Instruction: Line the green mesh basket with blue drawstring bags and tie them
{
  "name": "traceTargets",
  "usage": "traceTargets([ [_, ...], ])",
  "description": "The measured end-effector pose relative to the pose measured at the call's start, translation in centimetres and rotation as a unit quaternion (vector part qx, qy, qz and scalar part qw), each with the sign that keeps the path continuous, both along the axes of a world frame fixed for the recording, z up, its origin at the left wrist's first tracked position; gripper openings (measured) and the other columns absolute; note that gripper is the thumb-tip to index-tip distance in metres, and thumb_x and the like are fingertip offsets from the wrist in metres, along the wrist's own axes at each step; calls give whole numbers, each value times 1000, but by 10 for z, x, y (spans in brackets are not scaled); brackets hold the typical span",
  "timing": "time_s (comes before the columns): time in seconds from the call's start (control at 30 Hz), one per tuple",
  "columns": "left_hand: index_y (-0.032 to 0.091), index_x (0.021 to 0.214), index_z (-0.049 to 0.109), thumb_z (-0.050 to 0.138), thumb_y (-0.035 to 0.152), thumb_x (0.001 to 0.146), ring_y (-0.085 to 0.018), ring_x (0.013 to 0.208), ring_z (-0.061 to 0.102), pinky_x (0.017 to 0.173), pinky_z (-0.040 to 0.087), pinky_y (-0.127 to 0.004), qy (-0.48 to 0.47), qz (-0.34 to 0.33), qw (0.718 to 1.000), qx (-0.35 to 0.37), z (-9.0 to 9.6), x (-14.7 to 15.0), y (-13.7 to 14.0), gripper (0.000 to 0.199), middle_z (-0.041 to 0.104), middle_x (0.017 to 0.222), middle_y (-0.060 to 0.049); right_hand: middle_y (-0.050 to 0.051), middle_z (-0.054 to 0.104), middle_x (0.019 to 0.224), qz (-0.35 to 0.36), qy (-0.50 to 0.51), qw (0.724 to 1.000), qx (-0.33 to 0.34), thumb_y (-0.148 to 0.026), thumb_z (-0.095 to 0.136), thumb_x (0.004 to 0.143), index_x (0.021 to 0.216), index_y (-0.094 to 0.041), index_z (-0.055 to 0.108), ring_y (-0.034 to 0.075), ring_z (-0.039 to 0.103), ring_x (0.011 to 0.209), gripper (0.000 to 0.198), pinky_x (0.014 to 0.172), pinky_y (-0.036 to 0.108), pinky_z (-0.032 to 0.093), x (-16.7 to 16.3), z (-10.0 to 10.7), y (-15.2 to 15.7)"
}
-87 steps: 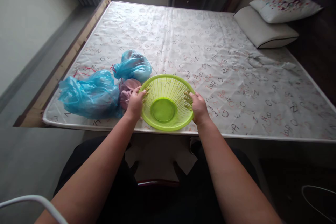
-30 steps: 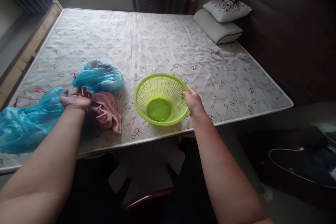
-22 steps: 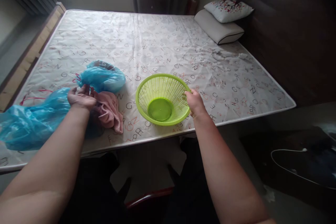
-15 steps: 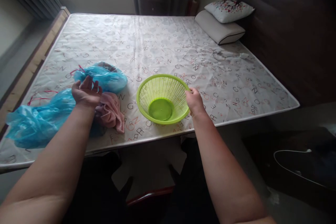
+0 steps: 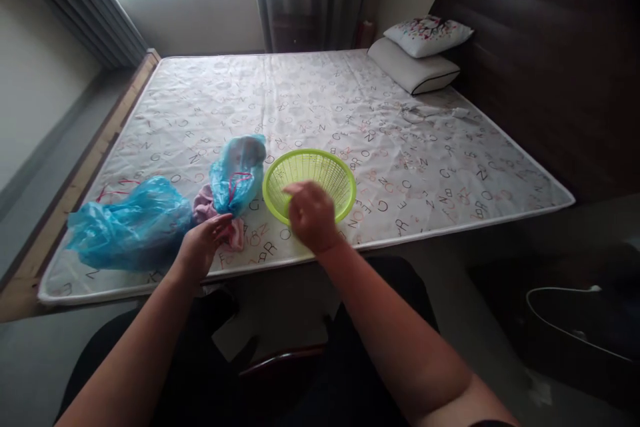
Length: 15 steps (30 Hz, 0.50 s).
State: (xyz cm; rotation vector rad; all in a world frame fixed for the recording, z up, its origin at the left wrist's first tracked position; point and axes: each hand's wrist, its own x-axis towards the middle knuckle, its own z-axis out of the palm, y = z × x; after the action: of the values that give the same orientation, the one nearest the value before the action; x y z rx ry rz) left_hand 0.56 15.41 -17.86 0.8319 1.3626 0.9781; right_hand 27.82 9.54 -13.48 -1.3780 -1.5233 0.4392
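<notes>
- On the near part of the mattress (image 5: 300, 107), between larger bag and basket: one small blue bag (image 5: 237, 163), translucent plastic, gathered neck toward the person, red tie (image 5: 240, 177) looped at the front. Contents not legible; whether it rests or is lifted cannot be told.
- One left hand (image 5: 203, 240), fingers half curled, tips at the bag's neck — whether they pinch the plastic cannot be told.
- One right hand (image 5: 314, 217), motion-blurred, fingers loosely bent, in front of the basket's near side; no thing shows in it, and contact with the rim cannot be told.
- Step in hand, as judged: handling of the small bag by its neck. The next move would call for a secure hold on the gathered plastic and ready access to the tie.
- One green basket (image 5: 337, 180), mesh-sided, upright, just right of the small bag.
- One pink cloth (image 5: 236, 235), crumpled, partly hidden behind the small bag's neck.
- One larger blue bag (image 5: 133, 227), slumped left of the cloth — a red strip (image 5: 117, 188) behind it.
- Farther out: one printed pillow (image 5: 427, 35) on one beige pillow (image 5: 413, 71), at the mattress's far right; dark headboard (image 5: 530, 87) beyond.
</notes>
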Motion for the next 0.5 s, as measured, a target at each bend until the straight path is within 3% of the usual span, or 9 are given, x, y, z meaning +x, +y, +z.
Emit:
traceTargets([
  [0.07, 21, 86, 84, 86, 31, 58, -29, 105, 75, 80, 62, -34, 2, -25, 1000, -5, -5, -4, -11, 31, 81, 109, -11, 7, 76, 114, 71, 50, 994, -69, -31, 49, 102, 107, -31, 75, 30, 69, 113, 27, 108, 49, 53, -42, -9, -14],
  [0.17, 19, 87, 87, 90, 31, 55, -31, 102, 77, 81, 64, -36, 9, -77, 997, -26, -15, -10, -16, 35, 83, 108, -15, 3, 75, 107, 68, 160, 964, -203, -40, 53, 102, 101, -32, 71, 30, 69, 110, 20, 109, 51, 52, -91, -39, -20],
  [0.2, 17, 87, 87, 91, 33, 56, -31, 99, 78, 81, 64, -36, 8, -95, 994, -45, -18, -13, -15, 35, 83, 106, -17, 3, 74, 103, 46, 213, 941, -260, -43, 58, 99, 101, -32, 70, 30, 69, 107, 16, 106, 53, 54, -102, -51, -18],
  [0.27, 16, 84, 86, 94, 39, 61, -30, 90, 79, 76, 64, -36, 10, -138, 985, -99, -23, -17, -10, 34, 84, 102, -19, 3, 71, 100, 3, 351, 862, -365, -49, 65, 95, 108, -31, 66, 29, 70, 98, 22, 93, 54, 60, -114, -74, -9],
  [0.33, 16, 81, 86, 97, 44, 64, -30, 83, 79, 69, 63, -34, 20, -204, 969, -138, -23, -20, -3, 34, 84, 96, -20, 5, 71, 104, -20, 461, 787, -408, -50, 70, 91, 114, -30, 62, 28, 70, 92, 32, 81, 52, 63, -118, -92, 3],
  [0.37, 17, 80, 86, 98, 46, 64, -30, 80, 79, 66, 62, -34, 28, -246, 958, -143, -22, -21, 2, 35, 84, 93, -20, 5, 71, 107, -25, 486, 773, -406, -49, 73, 89, 115, -29, 61, 27, 71, 92, 34, 78, 50, 63, -118, -99, 9],
  [0.43, 19, 77, 85, 97, 53, 65, -30, 74, 77, 62, 60, -34, 62, -320, 939, -111, -16, -22, 13, 39, 82, 84, -18, 5, 71, 110, -29, 478, 792, -379, -43, 77, 84, 111, -28, 63, 26, 71, 95, 33, 82, 49, 64, -114, -110, 20],
  [0.5, 19, 73, 81, 91, 61, 72, -26, 65, 72, 59, 56, -32, 137, -344, 929, -12, -9, -21, 23, 43, 77, 72, -12, 5, 72, 110, -8, 442, 830, -341, -41, 77, 83, 111, -28, 65, 26, 71, 103, 32, 92, 49, 64, -107, -117, 28],
])
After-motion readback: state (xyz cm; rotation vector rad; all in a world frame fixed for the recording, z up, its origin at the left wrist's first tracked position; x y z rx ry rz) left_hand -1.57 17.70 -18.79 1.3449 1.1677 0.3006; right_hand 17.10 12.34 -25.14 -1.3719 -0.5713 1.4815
